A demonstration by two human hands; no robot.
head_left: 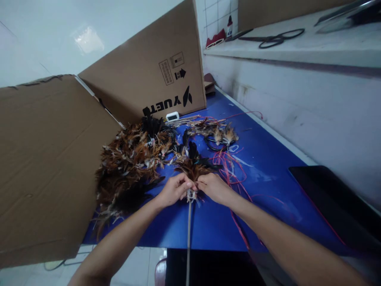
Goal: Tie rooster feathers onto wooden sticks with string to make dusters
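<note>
A bunch of brown and black feathers point(195, 167) fans out at the upper end of a thin stick point(189, 230), which runs down past the table's near edge. My left hand point(176, 188) pinches at the base of the bunch from the left. From the right, my right hand point(214, 187) is closed at the same base with its fingers curled. Pale quill ends show just below the fingers, around the stick. What exactly lies between the right fingers is hidden. Close to my right hand lies a tangle of pink string point(228, 163).
A large pile of brown feathers point(133, 155) lies left on the blue table point(262, 159). Cardboard panels point(139, 63) stand behind and left. Black-handled scissors point(214, 143), sticks and a small white device point(172, 116) lie farther back. A dark phone or tablet point(333, 202) is at right; more scissors point(276, 39) rest on the ledge.
</note>
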